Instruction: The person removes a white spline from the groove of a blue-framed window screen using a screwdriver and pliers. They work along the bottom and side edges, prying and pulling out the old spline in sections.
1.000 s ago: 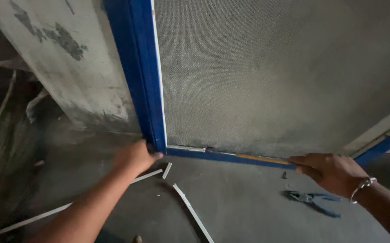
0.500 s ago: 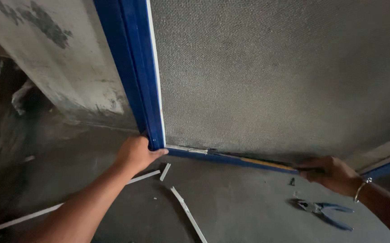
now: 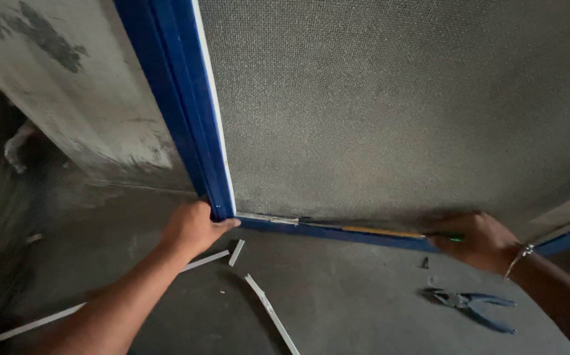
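Two hands are on the blue frame [image 3: 186,125] of a mesh screen panel [image 3: 397,98], one at each end of its bottom rail. That frame stands on the grey concrete floor [image 3: 351,302], its upright side running from the top of the view down and to the right to the lower corner, and its bottom rail running from that corner off to the right, rising a touch toward the far edge. Left hand [image 3: 193,227] is right at the corner, arm reaching up from the lower left, fingers curled together round the foot of the upright, thumb lying along the rail. Right hand [image 3: 479,240] comes in from the lower right, a bracelet on the wrist, knuckles up, fingers bunched shut on a slim tool [image 3: 390,232] with a yellowish shaft and a bit of green at the grip. Long axis of that tool lies flat along the rail, tip pointing left toward the corner, pressed into the line where mesh meets frame. On the floor below the right hand lie blue-handled pliers [image 3: 472,304], well clear of the fingers. White strips [image 3: 272,314] are scattered on the concrete near the left forearm, one short piece just beside the corner
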The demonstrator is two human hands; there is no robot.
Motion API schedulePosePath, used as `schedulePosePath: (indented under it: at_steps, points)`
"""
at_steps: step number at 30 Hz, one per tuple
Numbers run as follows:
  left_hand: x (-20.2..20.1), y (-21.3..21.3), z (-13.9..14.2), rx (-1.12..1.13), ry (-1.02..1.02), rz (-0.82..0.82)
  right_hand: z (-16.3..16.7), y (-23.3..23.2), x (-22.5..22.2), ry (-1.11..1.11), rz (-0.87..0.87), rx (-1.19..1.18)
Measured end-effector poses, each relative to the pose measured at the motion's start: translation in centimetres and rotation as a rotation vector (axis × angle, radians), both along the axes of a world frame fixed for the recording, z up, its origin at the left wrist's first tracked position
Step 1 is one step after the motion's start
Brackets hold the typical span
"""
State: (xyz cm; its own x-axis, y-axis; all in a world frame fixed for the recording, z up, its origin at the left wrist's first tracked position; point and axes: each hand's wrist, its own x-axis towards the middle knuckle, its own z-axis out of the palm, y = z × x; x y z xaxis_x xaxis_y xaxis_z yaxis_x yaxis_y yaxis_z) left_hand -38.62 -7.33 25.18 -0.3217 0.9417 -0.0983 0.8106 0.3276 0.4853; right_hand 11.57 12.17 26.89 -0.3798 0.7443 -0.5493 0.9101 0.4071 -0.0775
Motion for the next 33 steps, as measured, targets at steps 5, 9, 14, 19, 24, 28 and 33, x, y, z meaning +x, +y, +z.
schedulePosePath:
  at_steps: [5,9,14,19,24,28,33]
  points:
    - [0.3,0.1,-0.2,-0.034,0.1,0.053,2.0,-1.7,-2.6,0.314,0.207,0.125]
    - [0.2,0.0,-0.7,-0.014,0.119,0.023,7.4,-3.9,-6.0,0.039,0.087,0.034]
    - [-0.1,-0.1,-1.0,0.025,0.076,-0.041,13.2,-4.4,-7.3,-0.328,0.168,0.017]
    - [0.0,0.0,-0.8,-0.013,0.098,0.008,6.1,-1.6,-3.4,0.198,0.295,0.097]
    - [0.1,0.2,-1.1,-0.061,0.156,0.033,-4.3,-1.3,0.5,0.375,0.503,0.339]
    - [0.2,0.2,-1.2,-0.029,0.084,0.066,-3.3,-1.7,-0.1,0.313,0.432,0.285]
    - [0.3,0.1,-0.6,-0.07,0.03,0.081,4.9,-4.5,-3.0,0.18,0.347,0.151]
